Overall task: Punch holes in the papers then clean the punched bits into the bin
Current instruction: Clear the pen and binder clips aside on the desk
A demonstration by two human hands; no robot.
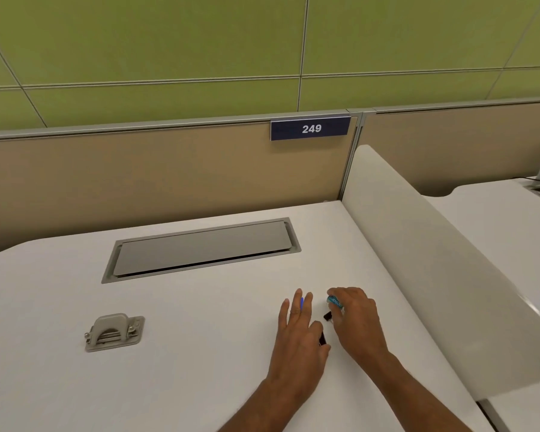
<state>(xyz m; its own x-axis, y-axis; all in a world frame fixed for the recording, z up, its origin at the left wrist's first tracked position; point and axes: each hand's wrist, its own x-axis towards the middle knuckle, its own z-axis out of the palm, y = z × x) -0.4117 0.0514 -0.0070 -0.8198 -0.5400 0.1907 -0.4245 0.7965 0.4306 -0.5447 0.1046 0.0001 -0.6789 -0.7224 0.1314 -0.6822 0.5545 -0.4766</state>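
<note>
A grey metal hole punch [114,332] stands on the white desk [200,353] at the left, well apart from both hands. My left hand [298,332] lies flat on the desk with fingers stretched out over a slim object; its blue end [301,302] shows between two fingers and a black end [322,338] by the thumb. My right hand [354,316], just to the right, pinches a small teal object with white lettering [334,302] in its fingertips. A small black piece [327,315] sits under those fingers. I see no papers and no bin.
A grey cable flap [201,249] is set into the desk behind the hands. A beige partition with a "249" sign [310,128] closes the back. A white curved divider [418,244] borders the desk on the right, with a neighbouring desk beyond.
</note>
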